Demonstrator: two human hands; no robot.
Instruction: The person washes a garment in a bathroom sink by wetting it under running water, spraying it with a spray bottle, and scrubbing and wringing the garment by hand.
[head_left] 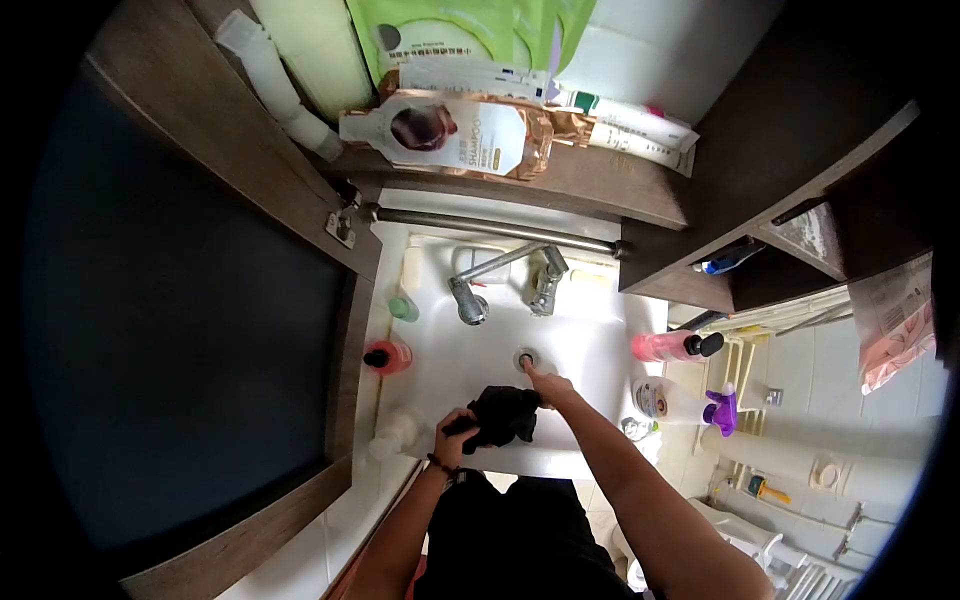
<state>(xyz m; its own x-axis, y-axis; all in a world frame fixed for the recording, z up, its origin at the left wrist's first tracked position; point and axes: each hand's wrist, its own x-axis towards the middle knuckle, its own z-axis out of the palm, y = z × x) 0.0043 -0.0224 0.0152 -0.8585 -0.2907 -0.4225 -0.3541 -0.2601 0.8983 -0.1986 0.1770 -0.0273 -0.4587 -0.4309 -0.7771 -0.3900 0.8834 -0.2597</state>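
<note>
Over the near side of a white sink (590,345), a bunched black cloth (503,415) hangs between my hands. My left hand (455,432) is closed around its left end, with a dark bracelet at the wrist. At the cloth's right edge is my right hand (550,388), its index finger stretched out to the round drain (525,358). The other fingers of that hand are curled against the cloth and partly hidden. Behind the drain stands a chrome faucet (545,280), its long spout (468,300) swung left.
A red pump bottle (388,357) and a green-capped container (403,308) stand left. A pink bottle (665,347) and a purple-topped spray bottle (680,403) stand right. Above, a shelf (600,185) holds a shampoo bottle (450,133). An open mirrored cabinet door (200,300) fills the left.
</note>
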